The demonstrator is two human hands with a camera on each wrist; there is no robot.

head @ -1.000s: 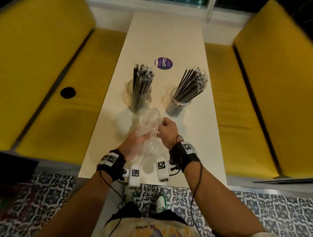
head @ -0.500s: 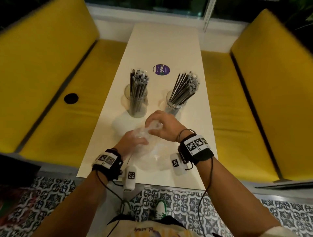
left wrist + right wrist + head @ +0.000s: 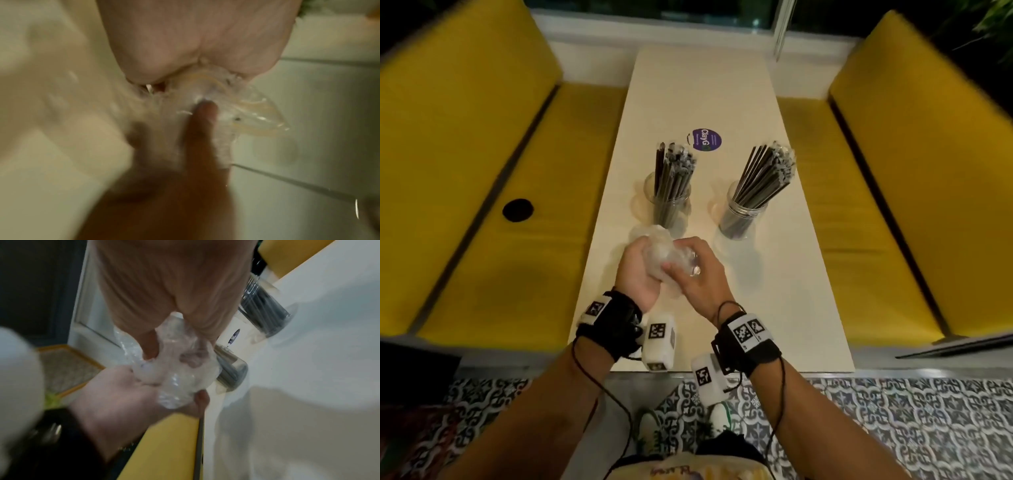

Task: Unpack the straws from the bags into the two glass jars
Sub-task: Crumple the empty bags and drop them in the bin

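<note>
Two glass jars stand on the white table (image 3: 784, 308), each full of dark straws: the left jar (image 3: 669, 202) and the right jar (image 3: 744, 214). Just in front of the left jar I hold a crumpled clear plastic bag (image 3: 666, 255) between both hands. My left hand (image 3: 637, 270) cups the bag from the left with curled fingers. My right hand (image 3: 697, 270) presses and grips it from the right. In the right wrist view the bag (image 3: 180, 374) is a scrunched ball between both palms. In the blurred left wrist view the bag (image 3: 226, 107) is squeezed by both hands.
A purple round sticker (image 3: 707, 139) lies on the table beyond the jars. Yellow benches (image 3: 493, 212) run along both sides of the table, with a black round spot (image 3: 518, 209) on the left one. Patterned floor tiles (image 3: 893, 428) lie below.
The clear bag was spread loosely between my hands, then pressed down near the table; now both hands have bunched it into a tight ball, slightly to the left, in front of the left jar.
</note>
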